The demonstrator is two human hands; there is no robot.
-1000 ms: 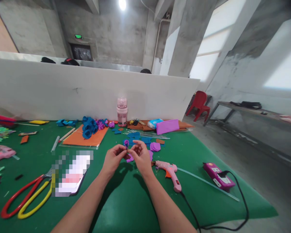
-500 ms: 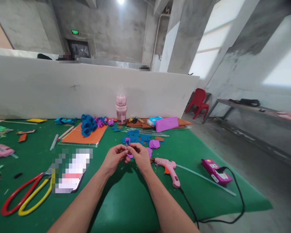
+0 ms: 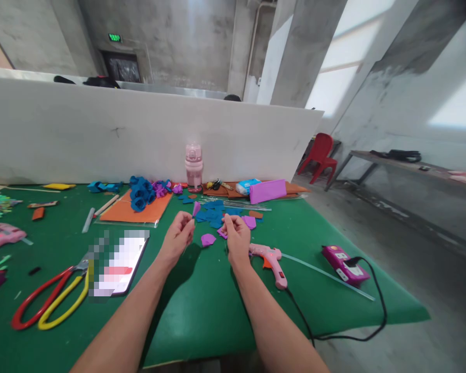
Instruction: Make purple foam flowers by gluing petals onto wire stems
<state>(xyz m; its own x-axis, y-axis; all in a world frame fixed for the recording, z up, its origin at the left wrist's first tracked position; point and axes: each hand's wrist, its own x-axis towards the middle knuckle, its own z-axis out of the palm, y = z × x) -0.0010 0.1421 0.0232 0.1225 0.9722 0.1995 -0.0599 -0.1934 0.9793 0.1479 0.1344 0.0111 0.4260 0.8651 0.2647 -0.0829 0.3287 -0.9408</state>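
Observation:
My left hand (image 3: 178,232) pinches the base of a small rolled purple crepe-paper petal (image 3: 196,208), which points up above the fingertips. Apart from it, my right hand (image 3: 236,234) is closed, thumb against fingers; whether anything thin is in that pinch I cannot make out. On the green table between the hands lies a loose purple petal (image 3: 208,240), and another purple piece (image 3: 249,223) rests just behind my right hand. Blue paper pieces (image 3: 213,213) are scattered beyond. A pink hot glue gun (image 3: 271,259) with a clear glue stick lies right of my right hand.
Large red-and-yellow-handled scissors (image 3: 58,300) and a phone (image 3: 122,264) lie at left. Blue paper flowers (image 3: 142,192) rest on an orange sheet (image 3: 140,215). Behind stand a pink bottle (image 3: 194,168) and a white partition (image 3: 151,134). A purple power box (image 3: 345,267) with its cord is at right.
My hands have moved apart, the left staying with the purple petal and the right drawing away to the right. The loose petal between them now shows fully. The view has tilted slightly down.

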